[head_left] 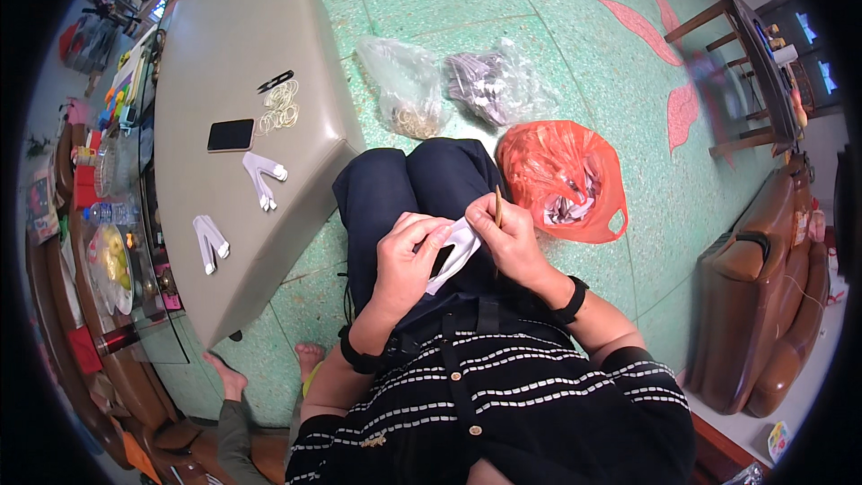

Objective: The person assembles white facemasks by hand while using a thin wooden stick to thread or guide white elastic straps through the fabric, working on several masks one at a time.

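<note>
Above my lap, a pale lavender-white strip of cloth [461, 246] is stretched between my two hands. My left hand [406, 260] is closed in a pinch on its left side. The fingers of my right hand [510, 235] pinch its upper right end. A thin brown stick [498, 207], its kind unclear, also rises from my right fingers. A dark patch shows within the cloth beside my left thumb; whether it is a gap or another thing I cannot tell. Two similar folded white strips [265, 178] [210, 242] lie on the beige padded bench [269, 27] to my left.
On the bench are a phone [231, 136], pale cords [279, 108] and black thread snips [275, 81]. Ahead on the green floor lie clear bags [401, 81] [494, 85] and a red plastic bag [548, 162] with pale pieces inside. Another person's bare foot [226, 375] is at lower left.
</note>
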`<action>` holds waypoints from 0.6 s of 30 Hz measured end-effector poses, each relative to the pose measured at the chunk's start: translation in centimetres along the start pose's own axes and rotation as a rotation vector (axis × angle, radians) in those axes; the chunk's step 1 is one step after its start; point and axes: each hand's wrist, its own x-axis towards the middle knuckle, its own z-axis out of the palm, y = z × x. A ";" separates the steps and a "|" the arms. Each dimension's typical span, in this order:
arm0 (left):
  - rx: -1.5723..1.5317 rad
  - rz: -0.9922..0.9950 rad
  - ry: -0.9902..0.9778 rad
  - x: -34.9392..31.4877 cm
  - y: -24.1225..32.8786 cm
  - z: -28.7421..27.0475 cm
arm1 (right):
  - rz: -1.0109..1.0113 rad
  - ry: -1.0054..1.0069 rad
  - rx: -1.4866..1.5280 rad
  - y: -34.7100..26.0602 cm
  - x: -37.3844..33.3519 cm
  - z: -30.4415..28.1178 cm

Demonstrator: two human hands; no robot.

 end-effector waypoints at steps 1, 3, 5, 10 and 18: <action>0.000 0.001 -0.001 0.0 0.0 0.1 | -0.012 -0.001 -0.020 -0.2 0.1 0.0; -0.005 0.000 0.026 -0.2 0.0 0.3 | 0.011 0.006 -0.016 -0.7 0.2 0.0; 0.024 0.022 0.041 -0.2 0.2 0.6 | 0.034 0.015 -0.013 -0.7 0.2 -0.1; 0.213 0.147 0.080 0.4 0.4 0.5 | -0.007 -0.080 -0.067 -0.6 0.6 -0.2; -0.012 0.068 0.046 -0.2 0.1 -0.5 | 0.134 -0.070 0.181 -0.3 0.6 -0.6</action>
